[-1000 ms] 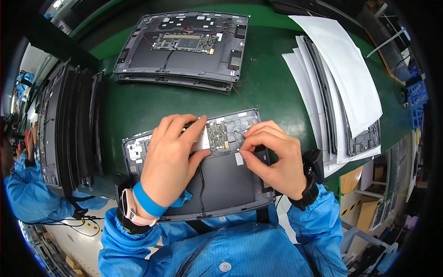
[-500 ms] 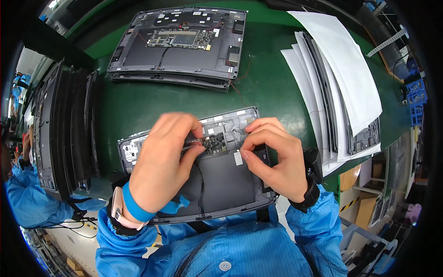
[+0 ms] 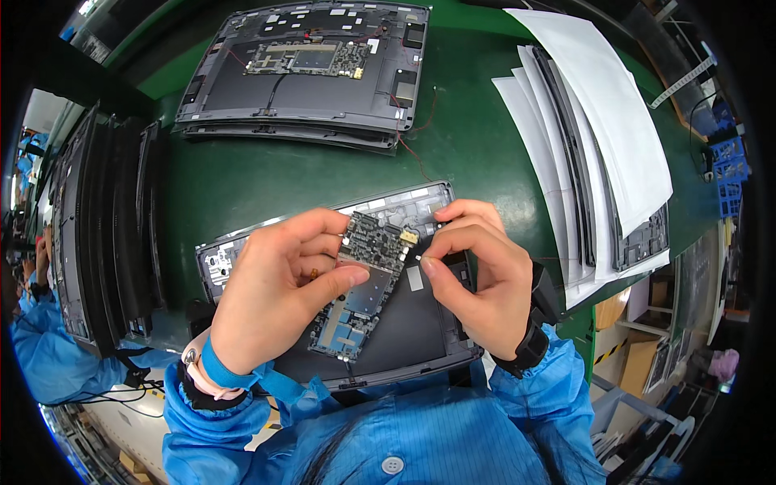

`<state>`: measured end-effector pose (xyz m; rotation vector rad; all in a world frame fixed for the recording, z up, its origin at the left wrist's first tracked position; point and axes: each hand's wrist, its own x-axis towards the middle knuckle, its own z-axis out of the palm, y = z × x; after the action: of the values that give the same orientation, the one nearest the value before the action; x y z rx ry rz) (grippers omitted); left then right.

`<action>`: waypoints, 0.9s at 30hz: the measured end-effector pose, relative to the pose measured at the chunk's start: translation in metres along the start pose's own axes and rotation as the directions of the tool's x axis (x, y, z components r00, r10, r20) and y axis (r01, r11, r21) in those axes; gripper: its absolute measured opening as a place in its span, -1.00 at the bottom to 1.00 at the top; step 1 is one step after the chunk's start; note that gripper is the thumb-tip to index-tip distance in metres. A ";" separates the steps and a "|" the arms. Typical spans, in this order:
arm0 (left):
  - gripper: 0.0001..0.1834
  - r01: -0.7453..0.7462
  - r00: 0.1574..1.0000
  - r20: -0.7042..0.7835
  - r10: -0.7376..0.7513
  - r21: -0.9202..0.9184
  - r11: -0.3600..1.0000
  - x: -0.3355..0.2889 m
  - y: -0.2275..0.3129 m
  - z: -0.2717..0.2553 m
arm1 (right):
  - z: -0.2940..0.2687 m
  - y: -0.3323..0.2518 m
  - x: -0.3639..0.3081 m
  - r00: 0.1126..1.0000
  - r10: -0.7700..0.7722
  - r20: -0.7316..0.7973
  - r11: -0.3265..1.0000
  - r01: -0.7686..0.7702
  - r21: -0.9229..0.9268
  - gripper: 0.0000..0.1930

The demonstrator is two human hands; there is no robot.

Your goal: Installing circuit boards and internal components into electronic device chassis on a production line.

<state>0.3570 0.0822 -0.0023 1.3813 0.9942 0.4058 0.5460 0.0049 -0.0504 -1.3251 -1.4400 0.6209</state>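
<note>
Head view showed a long circuit board (image 3: 372, 293) over a dark device casing (image 3: 412, 343), slanting from upper right to lower left; whether its lower end touched the casing could not be told. The person's left hand (image 3: 279, 271) gripped the board by its left edge, thumb across the face and fingers curled at the side. The right hand (image 3: 489, 279) was closed in a pinch on a small white piece (image 3: 419, 257), too tiny to identify, just beside the board's yellow connector (image 3: 409, 237). The step in hand looked to be handling the board one-handed while the other fingers minded that piece; by judgement, the next move called for a steady left grip and no tug at the right fingertips.

Beneath lay a green tabletop (image 3: 461, 153). Beyond the casing sat a stack of similar casings (image 3: 222, 101), the top one carrying its own board and thin red wires. White sheets (image 3: 602, 113) leaned among more casings to the right, and a row of upright panels (image 3: 121, 218) stood to the left. Past those showed another person's blue sleeve (image 3: 65, 356); blue baskets (image 3: 730, 174) stood at the far right.
</note>
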 end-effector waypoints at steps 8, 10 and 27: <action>-0.73 0.081 0.992 0.101 -0.069 -0.125 0.989 0.001 -0.004 0.002 | 0.002 -0.001 0.000 1.000 -0.018 0.012 0.999 0.018 -0.045 -0.86; -0.73 0.080 0.994 0.084 -0.069 -0.139 0.987 0.001 -0.005 0.003 | 0.002 -0.001 0.000 1.000 -0.023 0.018 0.998 0.024 -0.056 -0.85; -0.71 0.092 0.995 0.060 -0.085 -0.118 0.989 0.001 -0.005 0.004 | 0.004 0.000 -0.002 1.000 -0.014 0.017 0.992 0.016 -0.122 -0.83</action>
<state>0.3593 0.0789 -0.0076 1.2294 0.9667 0.3541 0.5420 0.0041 -0.0529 -1.4061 -1.5197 0.5417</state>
